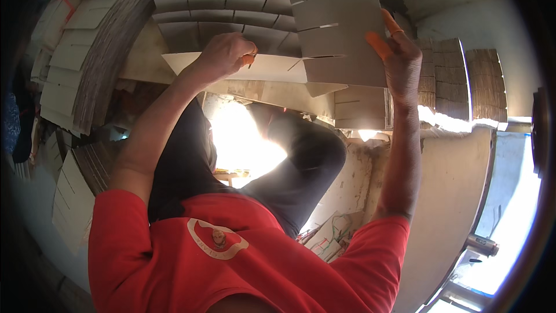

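Note:
My right hand (pixel 401 61), with orange covers on its thumb and a finger, grips the right edge of a grey slotted cardboard sheet (pixel 341 29). The sheet stands tilted, with a row of short slits along its left side. Its lower left part meets a pale slotted cardboard strip (pixel 275 69) lying across in front of me. Over that strip my left hand (pixel 227 55) is closed in a pinch, an orange cover showing at a fingertip. Whatever is between those fingers is too small to make out. Behind, more slotted strips (pixel 220 17) stand in overlapping rows.
A tall stack of slotted cardboard (pixel 119 29) rises at the left. Further bundles of cardboard (pixel 452 78) stand on the right. A cardboard piece (pixel 359 107) sits below the held sheet, near the work surface's front edge. Bright light glares between my legs.

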A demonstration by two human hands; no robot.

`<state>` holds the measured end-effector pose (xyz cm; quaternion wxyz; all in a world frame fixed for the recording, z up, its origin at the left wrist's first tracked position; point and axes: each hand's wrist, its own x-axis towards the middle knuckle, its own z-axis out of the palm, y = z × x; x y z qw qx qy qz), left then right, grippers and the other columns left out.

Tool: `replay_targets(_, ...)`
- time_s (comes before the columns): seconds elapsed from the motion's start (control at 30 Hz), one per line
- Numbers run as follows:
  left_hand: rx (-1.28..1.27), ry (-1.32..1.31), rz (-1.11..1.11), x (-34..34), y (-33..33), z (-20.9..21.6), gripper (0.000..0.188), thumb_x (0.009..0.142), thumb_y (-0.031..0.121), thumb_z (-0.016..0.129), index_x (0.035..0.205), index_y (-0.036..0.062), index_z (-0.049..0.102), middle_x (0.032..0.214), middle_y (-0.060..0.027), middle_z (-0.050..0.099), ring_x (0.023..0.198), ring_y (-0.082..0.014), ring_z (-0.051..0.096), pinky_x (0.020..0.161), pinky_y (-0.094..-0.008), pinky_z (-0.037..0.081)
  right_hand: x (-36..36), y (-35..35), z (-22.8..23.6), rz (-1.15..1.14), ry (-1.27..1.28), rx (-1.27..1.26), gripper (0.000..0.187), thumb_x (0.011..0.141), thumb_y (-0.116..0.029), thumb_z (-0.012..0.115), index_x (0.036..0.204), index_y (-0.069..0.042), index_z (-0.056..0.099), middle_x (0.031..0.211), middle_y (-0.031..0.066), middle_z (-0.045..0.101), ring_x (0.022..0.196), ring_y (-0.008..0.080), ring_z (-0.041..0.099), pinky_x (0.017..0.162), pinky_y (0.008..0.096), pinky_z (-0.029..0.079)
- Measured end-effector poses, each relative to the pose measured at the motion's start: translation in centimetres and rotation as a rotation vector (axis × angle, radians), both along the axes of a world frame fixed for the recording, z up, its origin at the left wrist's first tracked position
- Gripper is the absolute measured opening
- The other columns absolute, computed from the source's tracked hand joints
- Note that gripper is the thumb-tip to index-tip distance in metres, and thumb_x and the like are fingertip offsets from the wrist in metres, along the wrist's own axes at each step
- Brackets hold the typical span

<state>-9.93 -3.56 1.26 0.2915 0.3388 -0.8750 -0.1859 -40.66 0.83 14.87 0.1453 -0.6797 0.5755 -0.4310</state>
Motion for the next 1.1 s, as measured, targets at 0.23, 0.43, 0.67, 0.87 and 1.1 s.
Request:
replay_targets(0.23,0.048,-0.028,0.017,0.1,0.0,0.3,0.013,0.074,0.011,0.071,0.082,0.0023,0.067,0.074,-0.0103,0.063,0.075,-0.0269,0.060,0.066,-0.0380,0.048,1.1,-0.9,-0.7,0.012,0.000,0.053,0.050,0.079,-0.002,0.074,0.126,-0.006,0.058,0.063,-0.0103,0.024,0.056,0.0033,0.024,0.055,0.0139,0.022)
replay_targets(0.43,-0.123,0.121,0.123,-0.6,-0.2,1.3,0.017,0.073,0.011,0.072,0.087,0.0025,0.068,0.085,-0.0115,0.065,0.080,-0.0275,0.059,0.068,-0.0374,0.048,0.9,-1.6,-1.2,0.042,0.024,0.084,0.051,0.080,-0.005,0.073,0.128,-0.005,0.057,0.064,-0.0085,0.027,0.056,0.0042,0.026,0.053,0.0151,0.026)
replay_targets(0.67,-0.101,-0.131,0.267,0.3,-3.0,0.9,0.012,0.076,0.004,0.069,0.087,0.0004,0.066,0.085,-0.0178,0.063,0.082,-0.0337,0.061,0.071,-0.0433,0.048,1.0,-2.1,-1.7,0.021,0.187,0.065,0.054,0.078,-0.007,0.075,0.128,-0.005,0.056,0.062,-0.0053,0.025,0.055,0.0047,0.026,0.051,0.0189,0.028)
replay_targets(0.87,0.025,-0.153,0.265,0.0,-2.6,1.1,0.008,0.077,0.005,0.067,0.083,0.0011,0.065,0.080,-0.0196,0.060,0.081,-0.0361,0.061,0.071,-0.0453,0.047,1.3,-2.3,-1.8,0.043,0.131,0.161,0.054,0.079,-0.008,0.074,0.129,-0.005,0.055,0.062,-0.0050,0.035,0.055,0.0061,0.031,0.052,0.0190,0.031)
replay_targets(1.1,-0.004,-0.114,0.258,0.0,-2.9,1.1,0.007,0.075,0.004,0.067,0.080,0.0012,0.063,0.077,-0.0189,0.059,0.079,-0.0354,0.061,0.070,-0.0458,0.047,3.1,-2.1,-1.4,0.087,0.180,0.127,0.050,0.082,-0.012,0.071,0.129,-0.004,0.055,0.061,-0.0013,0.038,0.056,0.0059,0.036,0.053,0.0196,0.035)
